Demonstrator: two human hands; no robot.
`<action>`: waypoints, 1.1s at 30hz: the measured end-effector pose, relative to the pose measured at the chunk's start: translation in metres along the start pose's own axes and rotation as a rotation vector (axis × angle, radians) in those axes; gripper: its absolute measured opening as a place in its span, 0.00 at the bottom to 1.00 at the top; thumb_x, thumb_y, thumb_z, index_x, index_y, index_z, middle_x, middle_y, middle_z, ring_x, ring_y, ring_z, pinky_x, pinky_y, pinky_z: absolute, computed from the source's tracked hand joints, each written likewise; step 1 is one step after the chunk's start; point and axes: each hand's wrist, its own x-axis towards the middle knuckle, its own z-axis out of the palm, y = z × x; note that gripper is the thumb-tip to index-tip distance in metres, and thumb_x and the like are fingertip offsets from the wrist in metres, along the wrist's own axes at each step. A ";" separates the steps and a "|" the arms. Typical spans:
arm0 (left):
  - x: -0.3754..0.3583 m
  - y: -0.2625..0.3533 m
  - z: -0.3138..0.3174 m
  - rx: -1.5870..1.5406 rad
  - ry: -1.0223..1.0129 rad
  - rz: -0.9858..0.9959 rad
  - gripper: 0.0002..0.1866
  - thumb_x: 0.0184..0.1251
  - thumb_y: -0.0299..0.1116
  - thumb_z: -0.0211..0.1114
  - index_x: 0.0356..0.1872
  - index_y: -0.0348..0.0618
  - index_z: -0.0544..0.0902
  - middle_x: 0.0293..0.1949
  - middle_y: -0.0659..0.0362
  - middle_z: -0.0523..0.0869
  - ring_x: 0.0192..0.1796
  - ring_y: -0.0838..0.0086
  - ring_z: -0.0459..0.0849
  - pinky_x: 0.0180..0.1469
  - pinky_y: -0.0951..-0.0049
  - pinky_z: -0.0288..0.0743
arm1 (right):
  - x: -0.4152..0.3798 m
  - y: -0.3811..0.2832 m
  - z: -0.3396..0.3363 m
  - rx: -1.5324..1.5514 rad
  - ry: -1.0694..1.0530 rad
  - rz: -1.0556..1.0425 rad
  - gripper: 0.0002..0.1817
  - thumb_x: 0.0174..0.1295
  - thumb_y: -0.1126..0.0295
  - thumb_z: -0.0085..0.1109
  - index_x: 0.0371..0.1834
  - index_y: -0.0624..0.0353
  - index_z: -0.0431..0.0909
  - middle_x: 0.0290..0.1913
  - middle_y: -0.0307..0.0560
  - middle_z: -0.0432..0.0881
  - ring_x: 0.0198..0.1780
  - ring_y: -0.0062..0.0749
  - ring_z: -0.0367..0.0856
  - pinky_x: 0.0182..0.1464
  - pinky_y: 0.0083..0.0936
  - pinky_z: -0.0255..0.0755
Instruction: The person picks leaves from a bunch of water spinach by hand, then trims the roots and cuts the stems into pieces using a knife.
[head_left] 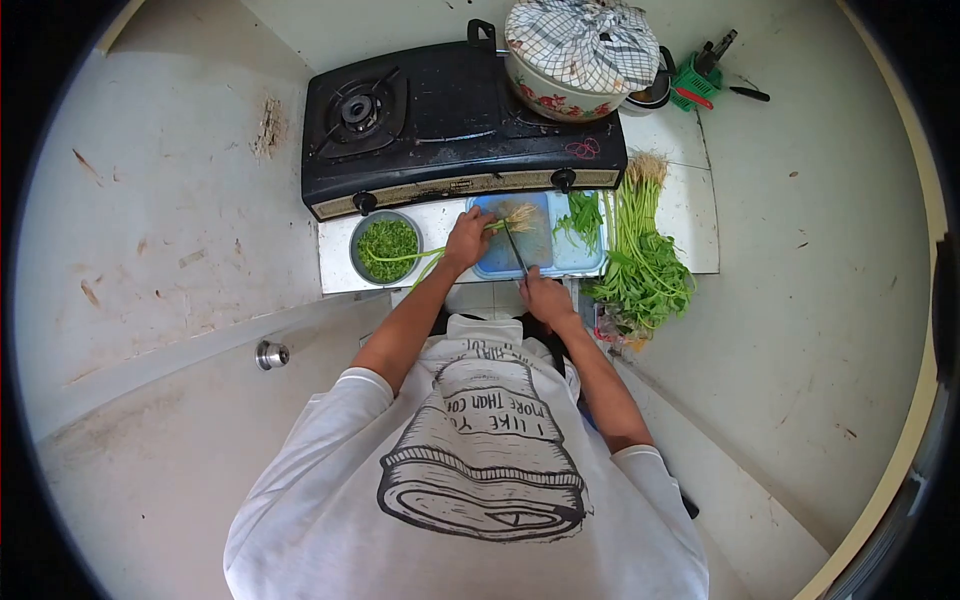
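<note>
The black stove (425, 145) takes up the back, with the cloth-topped pot (562, 103) on its right side. In front of it, the white desk (690, 225) carries the rest. A bunch of greens (645, 262) lies at the right, roots to the back, leaves hanging over the front edge. The blue tray (577, 262) sits in the middle, with loose leaves (582, 218) in its right part. To its left stands the bowl (356, 263) of chopped green bits (388, 242).

The left hand (470, 238) is closed around a few stalks (432, 264) over the tray; they trail left toward the bowl. The right hand (548, 297) is closed on the handle of the knife (516, 246), its blade angled up to the stalks just beside the pale roots (524, 214). Whether the edge has bitten in cannot be told.

For a clean cut, I judge it best to hold the stalks flat and even against the tray, tuck the left fingertips back from the blade, and draw the knife smoothly through where stalk meets root.
</note>
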 end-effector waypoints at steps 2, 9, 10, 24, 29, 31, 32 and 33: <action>0.000 -0.001 -0.008 -0.039 -0.018 -0.011 0.13 0.64 0.27 0.70 0.50 0.45 0.88 0.44 0.51 0.83 0.47 0.50 0.82 0.54 0.52 0.77 | -0.008 0.012 -0.009 0.013 0.014 -0.031 0.24 0.78 0.50 0.49 0.51 0.65 0.73 0.32 0.68 0.88 0.37 0.66 0.89 0.42 0.58 0.82; -0.013 0.022 -0.084 -0.210 -0.025 -0.081 0.12 0.68 0.30 0.73 0.50 0.43 0.90 0.46 0.52 0.88 0.44 0.56 0.87 0.48 0.58 0.79 | -0.003 0.011 -0.039 0.023 0.066 -0.147 0.20 0.72 0.52 0.62 0.45 0.62 0.78 0.35 0.63 0.88 0.37 0.62 0.89 0.42 0.55 0.81; -0.014 0.031 -0.100 -0.211 -0.025 -0.105 0.12 0.68 0.30 0.73 0.50 0.43 0.90 0.46 0.52 0.88 0.43 0.57 0.87 0.47 0.60 0.78 | 0.003 0.010 -0.039 0.038 0.088 -0.173 0.19 0.71 0.54 0.64 0.45 0.61 0.79 0.36 0.61 0.88 0.39 0.61 0.89 0.43 0.53 0.81; -0.041 0.107 -0.192 -0.222 0.096 -0.112 0.12 0.66 0.29 0.75 0.48 0.39 0.88 0.45 0.55 0.90 0.44 0.63 0.88 0.45 0.66 0.78 | 0.031 -0.017 -0.072 0.216 0.180 -0.305 0.21 0.66 0.64 0.70 0.59 0.60 0.78 0.50 0.49 0.84 0.53 0.41 0.85 0.56 0.40 0.78; -0.045 0.123 -0.177 -0.270 0.074 -0.065 0.11 0.66 0.29 0.74 0.46 0.38 0.86 0.41 0.52 0.90 0.46 0.57 0.90 0.47 0.62 0.80 | 0.017 -0.074 -0.115 1.097 -0.032 -0.277 0.17 0.75 0.67 0.66 0.60 0.64 0.79 0.52 0.52 0.87 0.47 0.28 0.89 0.54 0.26 0.81; -0.048 0.126 -0.168 -0.263 0.049 -0.037 0.11 0.68 0.29 0.73 0.48 0.39 0.84 0.42 0.50 0.90 0.47 0.54 0.90 0.48 0.59 0.81 | 0.018 -0.088 -0.116 1.179 -0.052 -0.321 0.14 0.76 0.69 0.64 0.57 0.65 0.79 0.52 0.51 0.88 0.47 0.27 0.88 0.53 0.25 0.80; -0.050 0.128 -0.162 -0.251 0.059 -0.031 0.12 0.68 0.30 0.73 0.48 0.39 0.84 0.42 0.49 0.90 0.47 0.53 0.90 0.49 0.59 0.81 | 0.019 -0.091 -0.116 1.218 -0.064 -0.343 0.12 0.76 0.70 0.63 0.56 0.65 0.80 0.51 0.50 0.88 0.46 0.26 0.88 0.53 0.24 0.80; -0.051 0.131 -0.158 -0.238 0.070 -0.027 0.12 0.68 0.30 0.73 0.49 0.39 0.84 0.42 0.49 0.90 0.47 0.52 0.90 0.49 0.58 0.81 | 0.021 -0.090 -0.115 1.181 -0.080 -0.324 0.11 0.76 0.70 0.63 0.55 0.65 0.80 0.50 0.49 0.88 0.46 0.25 0.88 0.53 0.24 0.80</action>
